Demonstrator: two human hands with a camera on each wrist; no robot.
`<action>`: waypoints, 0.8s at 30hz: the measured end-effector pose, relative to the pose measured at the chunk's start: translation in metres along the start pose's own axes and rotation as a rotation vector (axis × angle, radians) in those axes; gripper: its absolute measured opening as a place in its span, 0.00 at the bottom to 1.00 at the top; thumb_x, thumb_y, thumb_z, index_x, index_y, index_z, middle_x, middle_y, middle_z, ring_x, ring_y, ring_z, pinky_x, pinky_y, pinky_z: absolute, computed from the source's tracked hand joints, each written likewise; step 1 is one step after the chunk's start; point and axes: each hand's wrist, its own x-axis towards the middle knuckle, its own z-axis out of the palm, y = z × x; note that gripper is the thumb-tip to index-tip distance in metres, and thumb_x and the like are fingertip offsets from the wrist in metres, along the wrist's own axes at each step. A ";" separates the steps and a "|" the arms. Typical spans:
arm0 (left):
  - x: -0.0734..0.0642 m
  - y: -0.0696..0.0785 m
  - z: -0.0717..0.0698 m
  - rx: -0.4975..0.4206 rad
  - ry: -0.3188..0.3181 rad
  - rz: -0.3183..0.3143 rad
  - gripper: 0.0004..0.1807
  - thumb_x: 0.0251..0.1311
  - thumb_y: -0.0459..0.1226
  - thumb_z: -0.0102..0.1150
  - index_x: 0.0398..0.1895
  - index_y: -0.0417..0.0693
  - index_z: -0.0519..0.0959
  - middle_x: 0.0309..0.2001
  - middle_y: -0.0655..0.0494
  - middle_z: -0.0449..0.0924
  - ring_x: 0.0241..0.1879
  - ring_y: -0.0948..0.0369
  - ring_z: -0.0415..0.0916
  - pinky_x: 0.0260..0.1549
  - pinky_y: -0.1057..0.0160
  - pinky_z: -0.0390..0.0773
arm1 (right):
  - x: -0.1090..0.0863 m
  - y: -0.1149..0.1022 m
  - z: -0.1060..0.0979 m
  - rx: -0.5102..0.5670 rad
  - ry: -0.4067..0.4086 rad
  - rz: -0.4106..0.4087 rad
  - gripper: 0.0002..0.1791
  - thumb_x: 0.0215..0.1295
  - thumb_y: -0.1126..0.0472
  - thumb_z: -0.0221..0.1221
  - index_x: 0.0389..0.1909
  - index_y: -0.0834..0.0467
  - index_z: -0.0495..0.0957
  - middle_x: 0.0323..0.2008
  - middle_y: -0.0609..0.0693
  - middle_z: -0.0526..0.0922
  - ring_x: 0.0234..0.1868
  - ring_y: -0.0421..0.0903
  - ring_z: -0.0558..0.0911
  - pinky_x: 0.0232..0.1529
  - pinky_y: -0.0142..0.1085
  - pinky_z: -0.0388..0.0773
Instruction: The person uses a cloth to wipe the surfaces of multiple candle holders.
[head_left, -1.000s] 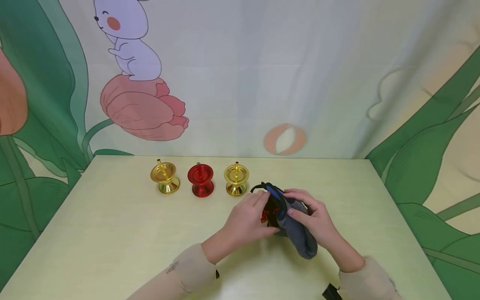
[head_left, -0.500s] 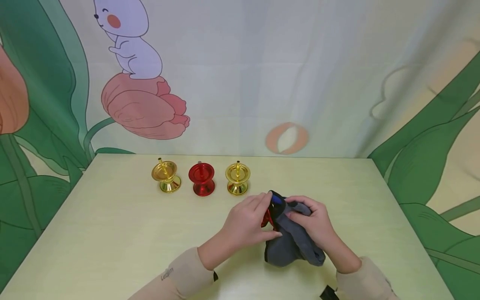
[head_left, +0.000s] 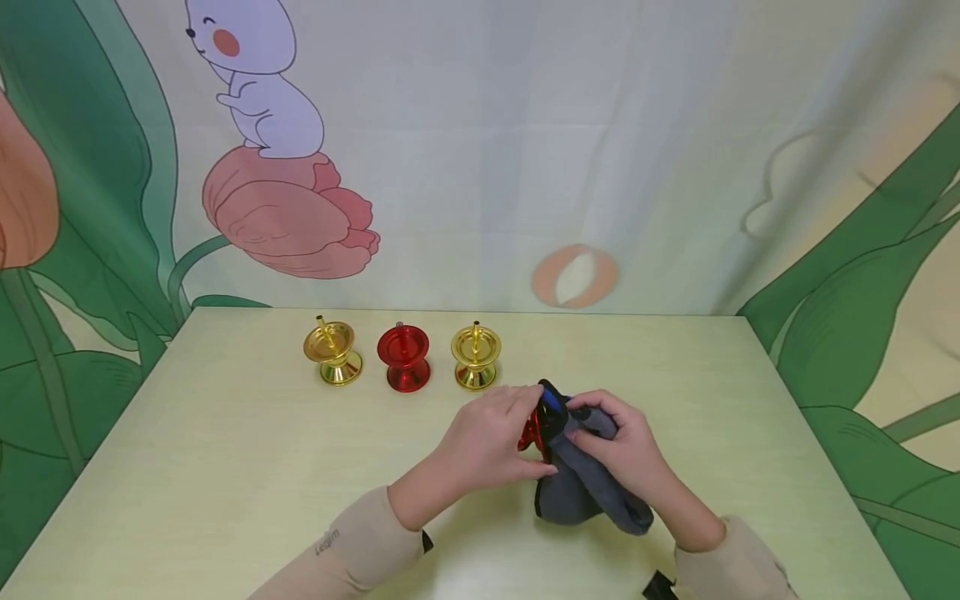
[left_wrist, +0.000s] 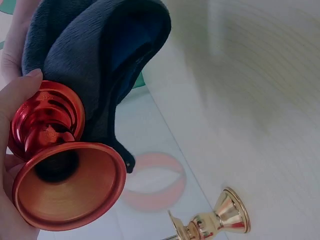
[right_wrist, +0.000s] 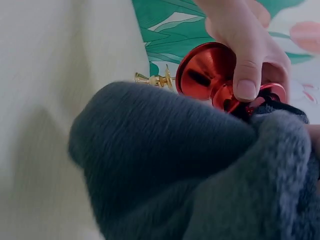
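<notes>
My left hand (head_left: 487, 437) grips a shiny red candle holder (left_wrist: 47, 117), tilted on its side so its hollow base shows in the left wrist view. With my right hand (head_left: 626, 442) I pinch a dark grey plush cloth (head_left: 581, 492) that has a black edge and a blue patch. The cloth lies against the plate end of the candle holder and partly covers it; its loose part hangs down over the table. In the right wrist view the cloth (right_wrist: 165, 155) hides most of my right hand, while the left thumb (right_wrist: 247, 75) presses on the red metal.
Behind my hands, three candle holders stand upright in a row: a gold one (head_left: 339, 367) at left, a red one (head_left: 407, 375) in the middle, a gold one (head_left: 475, 375) at right. A patterned curtain (head_left: 450, 167) hangs beyond the pale table (head_left: 225, 467).
The cloth's lower part has dropped and spread out below the red candle holder, and its black-edged top has shifted. Both hands keep their hold, moving only slightly.
</notes>
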 end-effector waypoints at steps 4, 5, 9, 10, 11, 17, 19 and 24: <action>0.000 0.000 0.001 0.042 0.070 0.060 0.44 0.29 0.61 0.66 0.49 0.43 0.71 0.44 0.55 0.79 0.41 0.62 0.77 0.47 0.67 0.74 | 0.002 -0.003 0.006 -0.164 0.005 0.012 0.14 0.49 0.67 0.62 0.38 0.56 0.74 0.37 0.50 0.79 0.36 0.37 0.77 0.35 0.29 0.76; 0.000 0.000 0.001 0.055 0.086 0.074 0.43 0.29 0.61 0.66 0.48 0.42 0.71 0.43 0.55 0.79 0.41 0.62 0.77 0.46 0.67 0.74 | 0.003 -0.003 0.007 -0.190 0.014 0.022 0.13 0.49 0.66 0.63 0.37 0.55 0.74 0.37 0.51 0.80 0.35 0.38 0.77 0.35 0.29 0.76; -0.001 0.002 0.002 0.121 0.119 0.114 0.44 0.29 0.61 0.66 0.48 0.42 0.71 0.43 0.54 0.80 0.43 0.62 0.77 0.47 0.65 0.74 | 0.004 -0.004 0.012 -0.205 0.052 0.065 0.12 0.48 0.63 0.64 0.35 0.55 0.74 0.34 0.52 0.80 0.31 0.40 0.76 0.31 0.29 0.75; -0.001 0.003 0.002 0.140 0.123 0.122 0.44 0.29 0.61 0.66 0.48 0.41 0.72 0.43 0.53 0.80 0.43 0.62 0.77 0.48 0.65 0.74 | 0.005 -0.004 0.013 -0.193 0.058 0.074 0.12 0.49 0.63 0.64 0.35 0.56 0.73 0.34 0.52 0.80 0.31 0.40 0.75 0.30 0.29 0.75; -0.001 0.003 0.002 0.155 0.126 0.130 0.44 0.29 0.61 0.66 0.49 0.41 0.72 0.44 0.53 0.79 0.44 0.61 0.77 0.48 0.64 0.74 | 0.005 -0.005 0.013 -0.173 0.062 0.084 0.12 0.50 0.62 0.63 0.35 0.56 0.73 0.34 0.53 0.79 0.30 0.39 0.75 0.29 0.29 0.74; -0.007 0.004 0.008 0.215 0.162 0.175 0.45 0.31 0.59 0.67 0.52 0.40 0.70 0.48 0.51 0.78 0.49 0.60 0.75 0.52 0.63 0.71 | 0.011 -0.004 0.011 -0.021 0.044 0.194 0.12 0.53 0.63 0.60 0.38 0.60 0.71 0.35 0.57 0.77 0.27 0.37 0.76 0.28 0.31 0.76; -0.009 0.003 0.010 0.190 0.155 0.175 0.46 0.32 0.60 0.66 0.54 0.40 0.69 0.50 0.52 0.76 0.51 0.60 0.73 0.53 0.63 0.71 | 0.011 -0.002 0.010 -0.002 0.031 0.203 0.13 0.53 0.63 0.60 0.39 0.60 0.70 0.35 0.57 0.77 0.27 0.38 0.77 0.28 0.32 0.76; -0.011 -0.001 0.006 -0.008 0.019 0.095 0.48 0.36 0.61 0.63 0.60 0.43 0.64 0.54 0.53 0.73 0.53 0.60 0.71 0.54 0.62 0.69 | 0.006 0.000 0.007 -0.002 0.028 0.147 0.12 0.52 0.65 0.61 0.37 0.60 0.71 0.36 0.54 0.76 0.29 0.37 0.76 0.29 0.30 0.76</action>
